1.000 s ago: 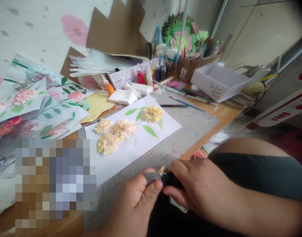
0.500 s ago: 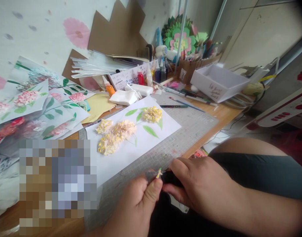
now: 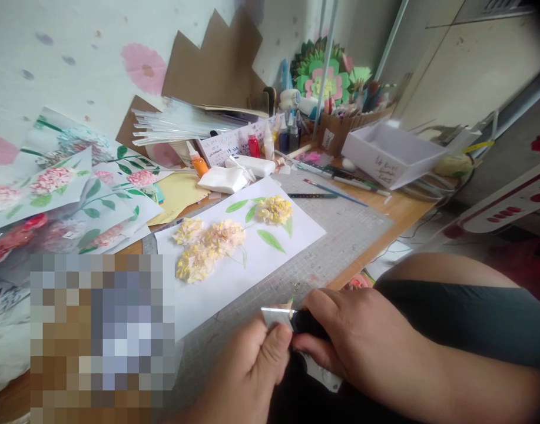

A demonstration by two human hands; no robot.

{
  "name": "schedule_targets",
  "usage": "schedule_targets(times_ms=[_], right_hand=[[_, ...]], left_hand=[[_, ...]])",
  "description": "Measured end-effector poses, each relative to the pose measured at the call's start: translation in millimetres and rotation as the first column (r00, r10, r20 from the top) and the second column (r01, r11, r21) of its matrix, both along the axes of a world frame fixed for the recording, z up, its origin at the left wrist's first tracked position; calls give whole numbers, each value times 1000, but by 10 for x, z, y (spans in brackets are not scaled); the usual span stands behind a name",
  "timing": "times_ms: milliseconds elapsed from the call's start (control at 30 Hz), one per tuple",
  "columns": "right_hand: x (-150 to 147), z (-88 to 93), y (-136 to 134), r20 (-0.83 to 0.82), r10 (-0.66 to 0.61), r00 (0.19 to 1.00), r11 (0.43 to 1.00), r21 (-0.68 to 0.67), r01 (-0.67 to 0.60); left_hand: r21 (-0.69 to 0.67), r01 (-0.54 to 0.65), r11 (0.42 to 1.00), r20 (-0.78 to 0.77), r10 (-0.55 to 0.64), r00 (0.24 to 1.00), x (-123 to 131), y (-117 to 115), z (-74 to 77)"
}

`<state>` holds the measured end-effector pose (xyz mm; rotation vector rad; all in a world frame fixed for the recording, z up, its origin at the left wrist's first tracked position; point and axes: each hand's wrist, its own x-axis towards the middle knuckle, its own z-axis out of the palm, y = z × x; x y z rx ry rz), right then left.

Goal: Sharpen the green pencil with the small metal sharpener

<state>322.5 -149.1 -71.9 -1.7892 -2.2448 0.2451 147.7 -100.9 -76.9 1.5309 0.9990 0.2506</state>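
Note:
My left hand [image 3: 247, 377] is closed near the table's front edge, thumb and fingers pinching a tiny yellow-green paper scrap [image 3: 290, 304]. My right hand [image 3: 362, 347] is closed round black-handled scissors [image 3: 296, 321], whose short silver blades [image 3: 272, 311] meet the scrap. Both hands hover over a grey cutting mat [image 3: 340, 229]. On the mat lies a white sheet [image 3: 234, 277] carrying yellow and cream paper flowers [image 3: 217, 241] with green leaves.
Flower pictures [image 3: 75, 194] pile up at the left. Small paint bottles [image 3: 270, 138], a white open box [image 3: 391, 153], pens [image 3: 327, 191], a pen holder and a paper flower ornament [image 3: 325, 79] crowd the back of the wooden table. A blurred patch [image 3: 102, 335] covers the front left.
The hands stay together at the front edge. The scissor blades now show as a bright line reaching left past the scrap. The view has dropped slightly.

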Motion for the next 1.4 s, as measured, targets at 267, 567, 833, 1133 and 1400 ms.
schedule_targets(times_ms=[267,567,833,1133,1400], right_hand=[[0,-5,6,-44,3,999,992,-124,-9],[10,48,-10,28,24,999,996,-81,-21],[-4,85,-45,58,20,998,1000,10,-20],[24,54,-87,47,1,999,996,84,-5],[-15,-31,-247,-114,-65,991,998,-23,63]], left_hand=[[-1,-5,1000,-66,5,998,-9,18,-78],[50,9,999,42,-11,999,-17,29,-78],[50,-49,998,61,46,997,-4,-25,17],[21,-41,999,64,40,997,35,-4,11],[14,3,1000,38,-3,999,-18,-99,47]])
